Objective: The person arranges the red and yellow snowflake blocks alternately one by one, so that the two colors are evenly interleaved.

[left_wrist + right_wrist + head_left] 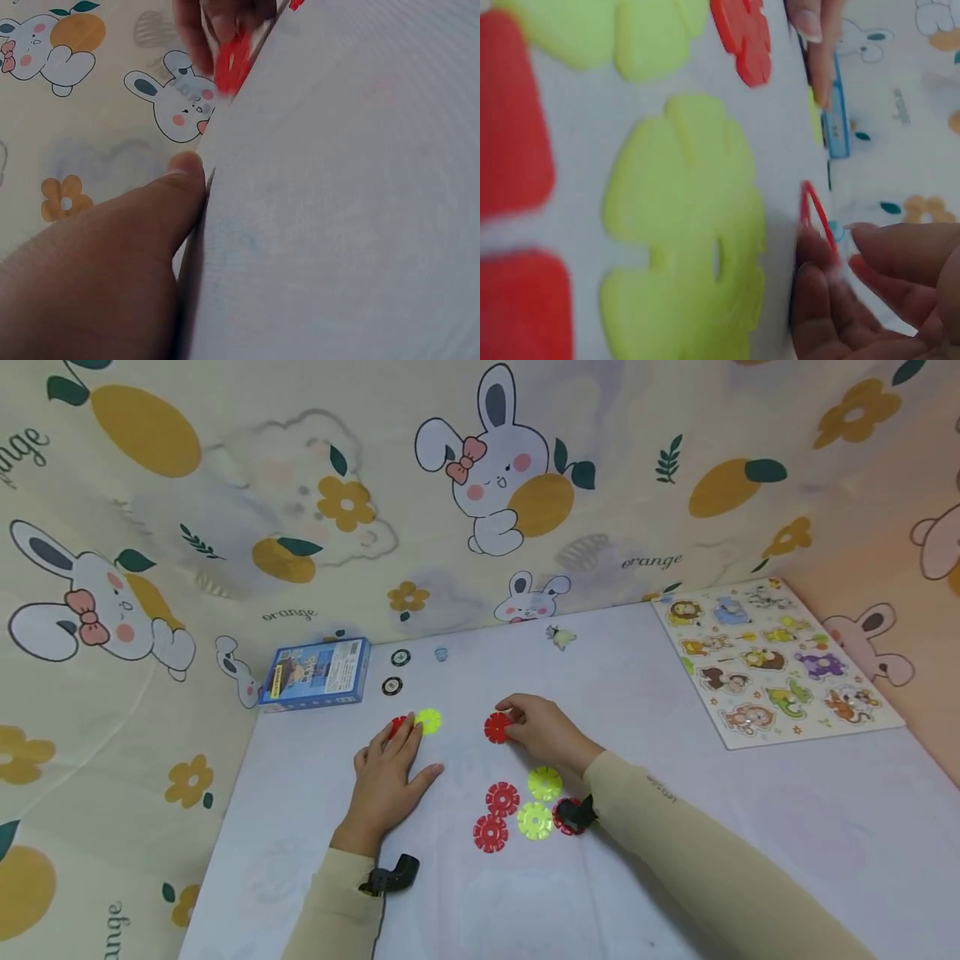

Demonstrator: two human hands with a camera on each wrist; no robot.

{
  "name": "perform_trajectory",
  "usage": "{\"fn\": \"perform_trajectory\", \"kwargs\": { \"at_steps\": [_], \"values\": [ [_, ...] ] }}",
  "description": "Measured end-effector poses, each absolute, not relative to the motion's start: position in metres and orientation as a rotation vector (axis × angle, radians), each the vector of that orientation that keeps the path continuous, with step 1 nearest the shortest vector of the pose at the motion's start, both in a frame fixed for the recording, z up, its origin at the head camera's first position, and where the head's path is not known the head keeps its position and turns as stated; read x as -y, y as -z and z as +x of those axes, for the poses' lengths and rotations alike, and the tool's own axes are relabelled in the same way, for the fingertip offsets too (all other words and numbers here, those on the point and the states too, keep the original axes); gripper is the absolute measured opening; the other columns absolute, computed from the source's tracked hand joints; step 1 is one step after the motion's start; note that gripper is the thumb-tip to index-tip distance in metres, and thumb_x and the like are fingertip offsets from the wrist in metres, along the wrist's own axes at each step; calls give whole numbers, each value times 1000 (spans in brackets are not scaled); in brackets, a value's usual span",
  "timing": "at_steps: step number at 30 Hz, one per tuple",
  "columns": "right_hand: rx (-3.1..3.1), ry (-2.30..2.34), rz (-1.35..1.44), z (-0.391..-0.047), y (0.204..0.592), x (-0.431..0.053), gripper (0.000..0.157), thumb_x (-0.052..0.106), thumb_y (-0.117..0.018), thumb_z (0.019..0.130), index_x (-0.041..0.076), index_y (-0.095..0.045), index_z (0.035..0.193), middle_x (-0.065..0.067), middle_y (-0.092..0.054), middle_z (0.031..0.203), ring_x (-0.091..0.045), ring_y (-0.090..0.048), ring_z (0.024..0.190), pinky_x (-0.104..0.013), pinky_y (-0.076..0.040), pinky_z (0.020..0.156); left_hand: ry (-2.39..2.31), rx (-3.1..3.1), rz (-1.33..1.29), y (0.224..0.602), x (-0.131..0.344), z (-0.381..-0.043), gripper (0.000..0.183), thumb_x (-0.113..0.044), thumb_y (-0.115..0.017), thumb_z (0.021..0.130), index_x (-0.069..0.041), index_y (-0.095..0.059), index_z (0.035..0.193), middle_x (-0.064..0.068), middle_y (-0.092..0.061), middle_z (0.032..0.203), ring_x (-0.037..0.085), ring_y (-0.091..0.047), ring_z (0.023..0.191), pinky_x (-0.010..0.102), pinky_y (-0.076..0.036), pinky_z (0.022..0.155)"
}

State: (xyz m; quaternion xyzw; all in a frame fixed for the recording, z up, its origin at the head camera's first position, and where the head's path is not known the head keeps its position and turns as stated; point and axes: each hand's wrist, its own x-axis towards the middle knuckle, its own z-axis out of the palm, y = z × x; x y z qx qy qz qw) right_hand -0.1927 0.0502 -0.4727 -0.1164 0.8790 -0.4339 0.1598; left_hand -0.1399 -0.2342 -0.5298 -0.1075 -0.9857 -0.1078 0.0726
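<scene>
In the head view, my left hand (pixel 387 789) lies on the table with its fingers extended. Its fingertips touch a red notched plastic disc (pixel 397 725), partly covered, beside a yellow-green notched disc (pixel 429 721). My right hand (pixel 551 731) pinches another red notched disc (pixel 497 727) at its right edge. In the right wrist view this red disc (pixel 821 221) is tilted between thumb and fingers. Nearer the body lie loose red discs (pixel 491 832) and yellow-green discs (pixel 535 821); one red disc (pixel 566 817) is partly hidden by the right wrist's black camera.
A blue box (pixel 315 674) stands at the back left. Beside it are two dark round pieces (pixel 401 657) and a small blue item (pixel 441 653). A small greenish figure (pixel 561 637) lies at the back. An animal puzzle board (pixel 776 664) is at the right.
</scene>
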Motion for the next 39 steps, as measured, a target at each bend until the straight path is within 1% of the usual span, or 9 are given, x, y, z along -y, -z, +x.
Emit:
{"fn": "perform_trajectory", "kwargs": {
  "at_steps": [3,5,8,11,17,24,31,36,39],
  "values": [
    [-2579,1116,-398,-192,474,-44,42,17,-65,91,15,-57,133,-2,-52,124,-19,-51,109,-35,-46,91,319,2968,-323,531,233,-141,84,-76,-38,84,-25,-32,151,-7,-20,157,28,-13,141,56,-16,101],
    [-2652,894,-521,-189,473,-41,44,23,-64,92,16,-57,135,-2,-48,134,-21,-45,117,-37,-43,95,322,2966,-330,531,233,-141,84,-75,-39,84,-25,-32,151,-7,-21,157,28,-13,141,57,-16,101],
    [-2721,533,-732,-184,469,-37,50,34,-62,92,18,-53,139,0,-38,148,-25,-35,127,-41,-39,98,331,2963,-337,529,233,-141,83,-74,-41,85,-24,-32,151,-7,-22,156,29,-14,141,57,-17,100],
    [-2726,339,-858,-181,466,-31,56,39,-59,92,20,-47,144,2,-29,154,-28,-30,131,-48,-36,97,342,2957,-346,527,234,-141,83,-74,-41,85,-23,-33,151,-6,-23,156,30,-15,141,58,-17,99],
    [-2683,240,-921,-186,467,-14,65,46,-55,94,22,-34,150,2,-18,158,-33,-18,140,-57,-25,102,336,2972,-348,529,235,-141,85,-75,-40,84,-25,-30,152,-7,-20,157,31,-14,141,60,-17,99],
    [-2632,293,-884,-192,466,3,72,53,-57,90,24,-31,151,3,-15,158,-34,-9,142,-59,-17,105,307,2985,-330,529,234,-140,86,-77,-39,83,-26,-30,151,-9,-20,157,29,-12,141,60,-16,100],
    [-2615,298,-874,-195,469,8,77,57,-58,87,25,-30,151,4,-15,158,-35,-8,142,-62,-17,104,283,2993,-333,528,233,-140,83,-75,-39,85,-26,-30,151,-8,-19,157,29,-12,142,60,-17,100],
    [-2615,312,-867,-194,468,10,77,57,-58,87,24,-30,151,4,-15,158,-35,-7,142,-61,-18,104,279,2980,-335,529,234,-140,82,-75,-38,85,-25,-31,151,-7,-20,157,29,-13,142,58,-17,101],
    [-2629,283,-862,-193,469,12,78,60,-55,88,24,-30,152,5,-15,158,-35,-8,142,-60,-19,103,290,2971,-341,529,235,-140,82,-74,-39,85,-25,-32,151,-7,-21,157,29,-13,141,58,-17,101]
  ]
}}
